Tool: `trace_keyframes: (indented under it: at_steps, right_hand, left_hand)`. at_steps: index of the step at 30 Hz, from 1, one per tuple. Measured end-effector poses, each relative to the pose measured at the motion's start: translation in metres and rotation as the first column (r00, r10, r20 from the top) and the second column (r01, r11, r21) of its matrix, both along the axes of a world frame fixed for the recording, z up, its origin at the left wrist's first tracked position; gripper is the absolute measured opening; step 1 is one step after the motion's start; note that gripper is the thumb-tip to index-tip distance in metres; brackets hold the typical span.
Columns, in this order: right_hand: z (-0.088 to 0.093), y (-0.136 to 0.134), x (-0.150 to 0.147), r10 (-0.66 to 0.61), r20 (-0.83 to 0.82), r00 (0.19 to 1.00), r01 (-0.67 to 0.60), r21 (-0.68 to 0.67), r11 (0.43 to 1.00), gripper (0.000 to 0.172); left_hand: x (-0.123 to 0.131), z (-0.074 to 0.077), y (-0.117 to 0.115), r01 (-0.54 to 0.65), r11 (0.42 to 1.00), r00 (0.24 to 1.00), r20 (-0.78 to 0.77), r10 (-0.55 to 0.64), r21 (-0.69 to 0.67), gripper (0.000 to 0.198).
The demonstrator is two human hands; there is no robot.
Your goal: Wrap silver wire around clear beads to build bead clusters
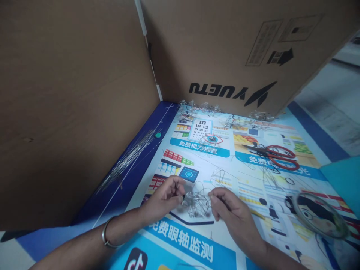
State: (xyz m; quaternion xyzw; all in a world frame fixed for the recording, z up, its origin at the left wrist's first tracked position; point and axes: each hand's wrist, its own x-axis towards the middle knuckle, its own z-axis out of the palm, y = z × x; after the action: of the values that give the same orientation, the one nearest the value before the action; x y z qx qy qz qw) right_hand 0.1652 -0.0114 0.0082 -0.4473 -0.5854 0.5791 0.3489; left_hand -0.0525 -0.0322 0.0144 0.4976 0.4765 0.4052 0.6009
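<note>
A tangle of thin, silvery bent wire (pixel 197 205) is between my hands, low over the printed sheet. My left hand (pixel 165 198) is closed at its left side, thumb and fingers pinching the wire; a small dark bit shows by the fingertips. On the other side my right hand (pixel 231 208) pinches the wire's right edge between thumb and forefinger. The exact strands under my fingertips are too fine to make out. Loose thin wires (pixel 221 176) lie just beyond the tangle.
Red-handled scissors (pixel 281 155) lie at the right, with a clear tape roll (pixel 319 215) nearer me. Straight wires (pixel 126 159) and a small green piece (pixel 158 135) lie at left. Cardboard walls (pixel 225 48) stand at the left and back, several wire shapes (pixel 201 107) along their foot.
</note>
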Motion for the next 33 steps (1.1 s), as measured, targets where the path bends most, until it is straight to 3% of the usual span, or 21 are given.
trace_keyframes:
  at_steps: [5, 19, 33]
  right_hand:
    - [0.0004, -0.0003, -0.0005, 0.005, -0.019, 1.0, -0.006, -0.006, 1.0, 0.022]
    - [0.0002, 0.0, -0.0007, 0.016, -0.035, 0.999, -0.017, -0.027, 0.999, 0.023]
    - [0.0011, -0.001, -0.0003, 0.017, -0.002, 1.0, -0.017, -0.002, 1.0, 0.024]
  left_hand:
    - [0.0009, 0.0014, 0.0015, -0.057, 0.997, 0.997, 0.055, 0.059, -0.045, 0.024]
    - [-0.0023, -0.0073, 0.001, -0.188, 0.982, 0.977, 0.104, 0.187, 0.001, 0.007]
    - [-0.0007, -0.0016, 0.0013, -0.242, 0.97, 0.964, 0.106, 0.242, -0.012, 0.007]
